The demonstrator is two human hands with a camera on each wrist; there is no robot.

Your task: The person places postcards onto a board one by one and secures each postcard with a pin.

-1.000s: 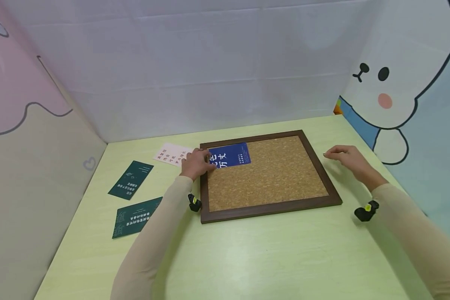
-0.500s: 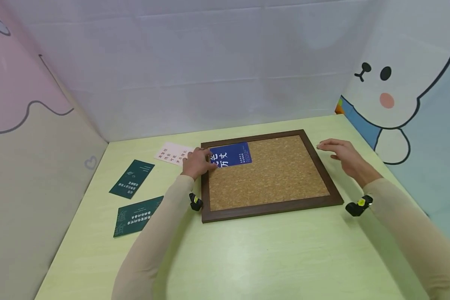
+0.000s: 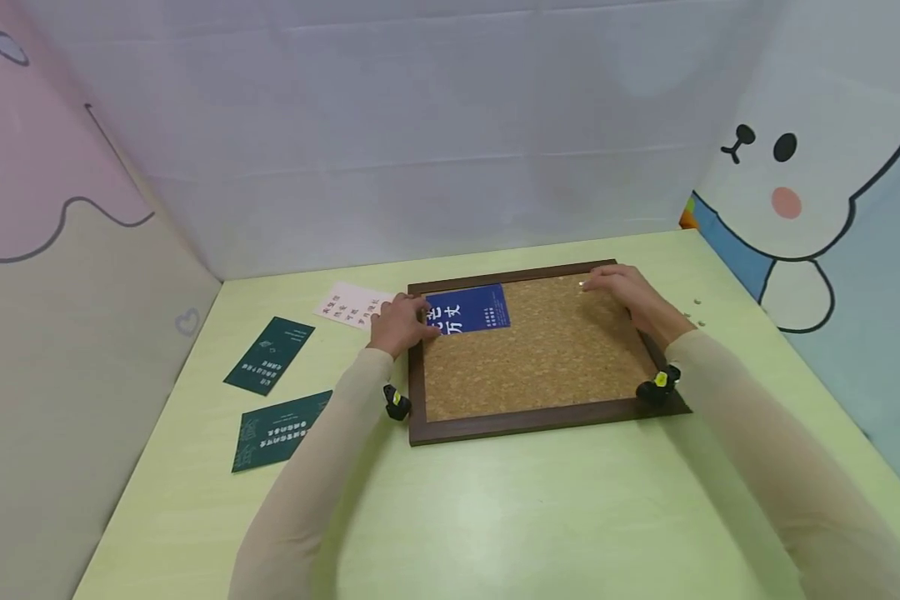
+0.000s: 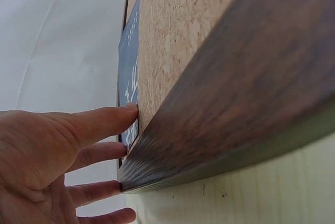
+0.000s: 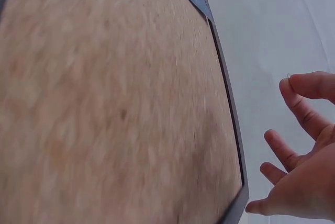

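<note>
A dark blue card [image 3: 471, 308] with white lettering lies in the far left corner of a cork board [image 3: 547, 358] in a brown wooden frame. With thumb and index finger on the card's left end, my left hand [image 3: 401, 327] presses it down; its other fingers stretch along the frame's left edge. My right hand [image 3: 633, 302] is over the far right part of the board. Between thumb and index finger it pinches a tiny shiny thumbtack [image 5: 289, 76], mostly hidden by the fingertips, while the other fingers are spread.
A pale pink card [image 3: 348, 302] lies left of the board, partly behind my left hand. Two dark green cards, an upper one [image 3: 270, 356] and a lower one [image 3: 277, 432], lie further left. Several tiny shiny pieces [image 3: 697, 302] are on the table right of the board.
My right hand has moved left from beside the board to over its far right part, uncovering the tiny pieces on the table. My left hand stays on the blue card.
</note>
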